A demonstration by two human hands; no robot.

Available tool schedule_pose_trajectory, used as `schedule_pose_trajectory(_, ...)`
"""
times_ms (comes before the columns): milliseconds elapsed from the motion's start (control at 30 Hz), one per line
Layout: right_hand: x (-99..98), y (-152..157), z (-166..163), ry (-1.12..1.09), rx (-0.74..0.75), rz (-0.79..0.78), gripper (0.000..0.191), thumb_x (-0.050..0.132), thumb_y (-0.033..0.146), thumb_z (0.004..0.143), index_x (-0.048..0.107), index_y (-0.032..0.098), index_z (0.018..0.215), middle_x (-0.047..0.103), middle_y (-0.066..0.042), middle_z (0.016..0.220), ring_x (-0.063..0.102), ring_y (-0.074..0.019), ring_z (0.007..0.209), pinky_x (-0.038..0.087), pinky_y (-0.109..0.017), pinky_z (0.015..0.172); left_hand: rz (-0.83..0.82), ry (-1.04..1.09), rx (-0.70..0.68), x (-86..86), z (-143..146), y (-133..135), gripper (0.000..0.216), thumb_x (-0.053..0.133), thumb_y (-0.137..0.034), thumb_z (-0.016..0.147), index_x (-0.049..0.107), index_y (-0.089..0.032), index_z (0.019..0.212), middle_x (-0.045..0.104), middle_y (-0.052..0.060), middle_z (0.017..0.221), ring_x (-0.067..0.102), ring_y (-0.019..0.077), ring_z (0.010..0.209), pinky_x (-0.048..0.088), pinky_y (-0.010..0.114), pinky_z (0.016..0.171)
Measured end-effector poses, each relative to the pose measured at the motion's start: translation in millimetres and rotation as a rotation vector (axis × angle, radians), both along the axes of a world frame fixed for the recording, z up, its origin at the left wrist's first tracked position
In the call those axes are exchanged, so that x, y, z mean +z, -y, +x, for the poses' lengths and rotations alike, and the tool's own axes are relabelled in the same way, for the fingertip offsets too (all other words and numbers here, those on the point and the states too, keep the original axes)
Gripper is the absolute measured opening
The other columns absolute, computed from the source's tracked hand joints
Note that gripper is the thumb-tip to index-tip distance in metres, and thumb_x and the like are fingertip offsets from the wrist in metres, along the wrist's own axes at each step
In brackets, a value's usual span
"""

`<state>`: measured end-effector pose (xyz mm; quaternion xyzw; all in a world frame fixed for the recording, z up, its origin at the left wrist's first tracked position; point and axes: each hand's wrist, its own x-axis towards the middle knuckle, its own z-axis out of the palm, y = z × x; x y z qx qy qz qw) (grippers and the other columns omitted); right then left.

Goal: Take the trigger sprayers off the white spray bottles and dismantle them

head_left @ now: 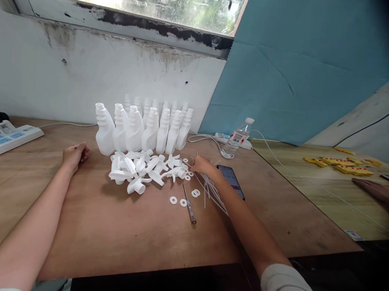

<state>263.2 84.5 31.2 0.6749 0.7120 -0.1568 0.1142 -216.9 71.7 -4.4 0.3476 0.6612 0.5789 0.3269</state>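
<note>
My left hand [75,156] rests on the table left of the white parts, its fingers curled closed with nothing showing in them. My right hand [204,165] is at the upper end of a bundle of thin white tubes [215,193], fingers pinched on them; how many it grips is hidden. Beside it lies a heap of white trigger sprayer parts [141,168]. Several flat white ring washers [173,200] are scattered near the heap. A screwdriver with a clear handle [190,209] lies among them. Behind the heap stand rows of white, open-necked spray bottles [135,129].
A phone [231,181] lies by my right forearm, with a clear water bottle [236,139] behind it. Power strips [14,140] and cables sit at the sides. Yellow pieces [352,170] and another person's hand [376,192] are on the right-hand table.
</note>
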Motion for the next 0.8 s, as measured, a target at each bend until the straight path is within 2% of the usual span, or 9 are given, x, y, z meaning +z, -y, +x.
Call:
schedule_pose_trajectory(233,-5.8,-1.8,13.5,-0.012,-0.091,0.120,0.036,0.059,0.037,0.092,0.058,0.015,0.121,0.061,-0.009,0.121,0.063,-0.0212,0.105,0.055,-0.042,0.088,-0.009,-0.008,-0.008,-1.1,-1.2,-0.2,0.026,0.056,-0.028,0.093,0.055,-0.012,0.072,0.048,-0.004,0.058,0.042,0.0065,0.047,0.030,0.019,0.043)
schedule_pose_trajectory(433,-9.1,4.7,25.1,-0.069,-0.133,0.387,0.036,0.059,0.037,0.093,0.058,0.015,0.121,0.061,-0.009,0.122,0.062,-0.0209,0.106,0.054,-0.043,0.091,0.013,-0.035,-0.008,-0.8,0.1,1.0,0.024,0.055,-0.025,0.090,0.056,-0.011,0.071,0.049,-0.003,0.053,0.043,0.0074,0.047,0.029,0.020,0.045)
schedule_pose_trajectory(533,-8.8,16.3,23.1,-0.146,-0.096,0.555,0.030,0.058,0.035,0.093,0.061,0.014,0.115,0.062,-0.010,0.121,0.059,-0.0222,0.111,0.049,-0.046,0.096,0.026,-0.065,0.006,-0.3,2.3,2.2,0.023,0.056,-0.028,0.086,0.057,-0.010,0.071,0.049,-0.003,0.051,0.043,0.0081,0.048,0.030,0.021,0.045)
schedule_pose_trajectory(633,-9.0,30.0,19.1,-0.263,-0.021,0.651,0.019,0.051,0.021,0.092,0.066,0.013,0.100,0.067,-0.011,0.109,0.060,-0.0213,0.108,0.044,-0.039,0.098,0.050,-0.103,0.035,1.0,6.3,3.7,0.023,0.056,-0.030,0.084,0.058,-0.010,0.074,0.049,-0.002,0.055,0.044,0.0086,0.051,0.034,0.021,0.048)
schedule_pose_trajectory(700,-7.9,39.7,17.4,-0.349,0.034,0.669,0.022,0.047,0.017,0.090,0.068,0.013,0.093,0.070,-0.011,0.099,0.062,-0.0204,0.098,0.044,-0.033,0.092,0.076,-0.142,0.066,1.3,10.5,5.2,0.023,0.054,-0.031,0.084,0.058,-0.010,0.075,0.050,-0.001,0.059,0.045,0.0093,0.054,0.035,0.021,0.050)
schedule_pose_trajectory(800,-1.0,56.3,16.5,-0.482,0.126,0.627,0.024,0.047,0.023,0.090,0.069,0.015,0.092,0.071,-0.007,0.086,0.062,-0.0171,0.078,0.044,-0.028,0.078,0.145,-0.230,0.099,-1.1,20.1,10.5,0.025,0.051,-0.034,0.085,0.057,-0.011,0.078,0.051,0.000,0.064,0.044,0.0101,0.055,0.034,0.023,0.050)
